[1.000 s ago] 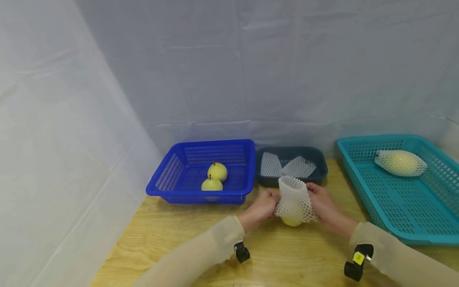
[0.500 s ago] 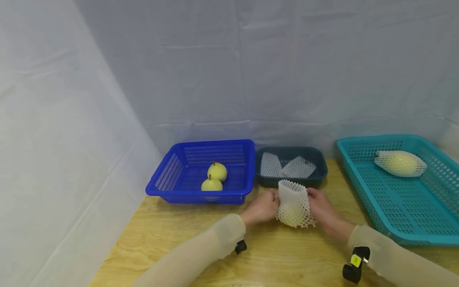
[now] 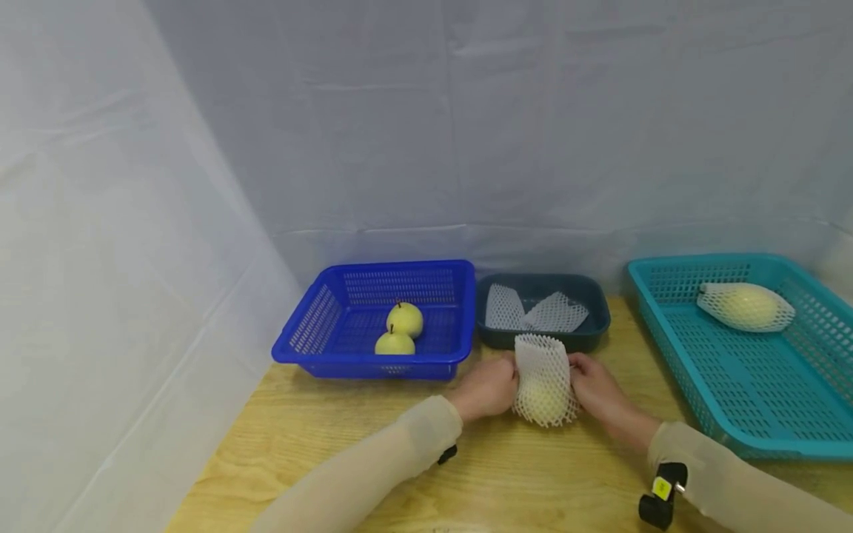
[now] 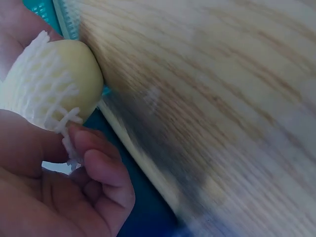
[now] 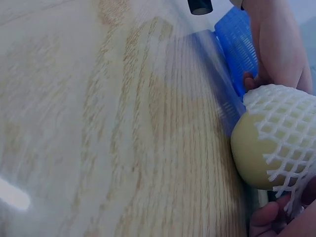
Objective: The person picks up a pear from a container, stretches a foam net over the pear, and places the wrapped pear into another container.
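A white foam net sleeve [image 3: 543, 359] surrounds a pale yellow pear [image 4: 88, 69] on the table, its open end standing up above the fruit. My left hand [image 3: 488, 386] pinches the net's lower edge on the left; the left wrist view shows the mesh strands between thumb and fingertips. From the other side, my right hand [image 3: 600, 389] grips the net's edge as well. Both wrist views show part of the pear's lower end bare, while the head view shows mesh across its front. The right hand's fingers [image 5: 266, 215] are partly cut off in its wrist view.
At left stands a blue basket [image 3: 288, 354] with two bare pears [image 3: 395, 341]. Behind the hands is a dark teal tray [image 3: 593, 337] with foam nets [image 3: 556, 312]. A turquoise basket [image 3: 726, 426] at right holds a netted pear [image 3: 748, 307].
Both hands have drawn the net lower over the pear, so the yellow underside that showed in the head view is now behind mesh. The baskets and their contents have stayed put.
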A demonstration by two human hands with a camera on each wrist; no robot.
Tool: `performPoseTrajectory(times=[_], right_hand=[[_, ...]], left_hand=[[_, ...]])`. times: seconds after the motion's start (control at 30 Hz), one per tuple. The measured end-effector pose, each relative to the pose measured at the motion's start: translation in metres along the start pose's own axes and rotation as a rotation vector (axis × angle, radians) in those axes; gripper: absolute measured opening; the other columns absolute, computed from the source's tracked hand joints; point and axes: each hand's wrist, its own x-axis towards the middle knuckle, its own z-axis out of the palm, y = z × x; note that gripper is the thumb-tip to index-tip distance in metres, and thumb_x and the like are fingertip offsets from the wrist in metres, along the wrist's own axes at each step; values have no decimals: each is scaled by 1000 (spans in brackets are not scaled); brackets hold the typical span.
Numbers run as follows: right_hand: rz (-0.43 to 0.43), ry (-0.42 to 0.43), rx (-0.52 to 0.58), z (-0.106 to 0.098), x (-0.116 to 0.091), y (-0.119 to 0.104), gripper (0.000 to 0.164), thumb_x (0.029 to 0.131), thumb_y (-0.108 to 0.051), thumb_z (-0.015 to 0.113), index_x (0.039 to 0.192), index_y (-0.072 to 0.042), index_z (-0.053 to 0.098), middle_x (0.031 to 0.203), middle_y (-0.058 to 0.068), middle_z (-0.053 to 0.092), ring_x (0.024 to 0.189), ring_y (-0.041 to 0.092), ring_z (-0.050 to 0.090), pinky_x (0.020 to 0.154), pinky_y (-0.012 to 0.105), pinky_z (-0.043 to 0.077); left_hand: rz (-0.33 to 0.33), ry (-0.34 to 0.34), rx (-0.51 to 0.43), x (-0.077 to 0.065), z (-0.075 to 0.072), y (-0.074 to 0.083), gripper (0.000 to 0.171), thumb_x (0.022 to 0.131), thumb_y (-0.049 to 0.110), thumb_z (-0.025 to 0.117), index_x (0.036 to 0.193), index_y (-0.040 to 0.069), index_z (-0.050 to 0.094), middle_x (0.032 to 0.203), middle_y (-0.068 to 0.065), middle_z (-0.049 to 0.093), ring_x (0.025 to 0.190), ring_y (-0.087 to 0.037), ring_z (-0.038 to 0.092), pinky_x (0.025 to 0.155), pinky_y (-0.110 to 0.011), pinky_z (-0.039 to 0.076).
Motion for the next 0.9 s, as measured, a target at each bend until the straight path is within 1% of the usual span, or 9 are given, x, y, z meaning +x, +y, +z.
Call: performPoseTrajectory(times=[0.07,0.2,0.27,0.33,0.43,0.53,0.67,0.8,0.9], right_hand=[[-14,11,-19,0,0,1,34,104,-10,34,125,6,55,117,21,60,92,19,55,69,30,48],[-63,39,-82,1,0,2,31,104,-9,35,120,5,57,109,19,60,89,22,54,69,31,45],[-82,53,-122,1,1,3,29,104,-9,36,118,4,58,105,16,61,92,23,54,73,31,44],[-97,66,-159,1,1,3,27,104,-9,38,116,3,59,102,14,61,94,25,54,77,32,43],[-111,78,-197,1,0,3,25,104,-8,39,115,1,60,102,14,62,97,27,55,82,36,43],[-135,96,-233,2,0,3,24,103,-8,40,114,0,60,104,14,64,99,28,57,85,40,44],[-192,131,-278,1,-1,5,21,102,-8,44,110,-1,62,99,14,65,95,28,59,84,41,46],[-264,163,-328,-1,0,9,16,98,-5,50,104,-1,64,93,12,66,88,27,60,78,41,47],[-307,173,-361,-3,0,10,14,95,-3,54,102,0,66,92,13,68,87,27,61,78,42,49]], left_hand=[[-8,11,16,-1,0,0,23,104,22,45,101,9,63,91,-6,72,84,-24,70,71,-40,56],[-28,25,-63,-3,0,-1,21,102,22,48,112,14,65,103,-1,72,91,-18,68,76,-37,55],[-26,28,-151,-5,-2,-2,23,100,21,51,118,14,65,109,0,71,95,-15,66,80,-34,54],[-22,5,-271,-8,-5,-3,28,97,22,56,123,14,63,115,-1,69,99,-13,64,82,-32,53],[-2,-73,-474,-11,-9,-4,42,91,24,66,130,12,59,120,-4,67,103,-13,62,86,-31,53],[26,-158,-590,-12,-10,-6,59,85,32,77,136,14,54,120,-2,65,102,-11,61,86,-29,52],[84,-188,-587,-11,-9,-7,66,81,38,83,136,16,53,116,4,64,96,-6,60,84,-25,51],[122,-183,-570,-11,-8,-6,67,80,32,85,136,14,54,115,5,65,93,-5,60,82,-22,51],[132,-180,-540,-12,-7,-5,67,79,28,87,135,12,55,116,3,66,94,-5,60,83,-22,51]])
